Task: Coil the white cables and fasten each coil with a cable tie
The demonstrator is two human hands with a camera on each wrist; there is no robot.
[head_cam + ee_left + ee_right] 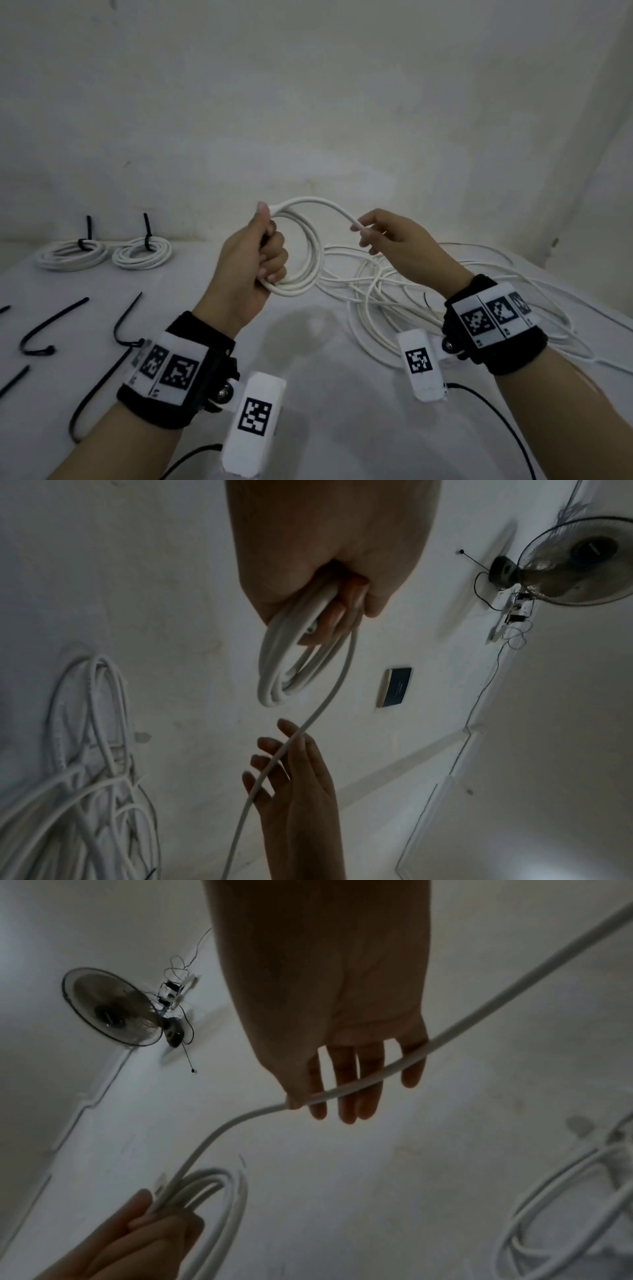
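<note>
My left hand [270, 253] grips a small coil of white cable [313, 260] held upright above the table, thumb up on its top. From that coil a free strand [318, 202] arcs right to my right hand [370, 233]. In the right wrist view the strand [445, 1031] crosses the nearly straight fingers [346, 1091], and the thumb pinches it against them. The left wrist view shows the coil [274, 674] hanging from my left hand's curled fingers [329, 620]. A tangle of loose white cable [411, 294] lies on the table under my right hand.
Two finished coils [72, 253] [142, 251], each bound with a black tie, lie at the back left against the wall. Several loose black cable ties [51, 325] [126, 318] lie on the white table [308, 342] at the left. A wall fan [578, 561] hangs high up.
</note>
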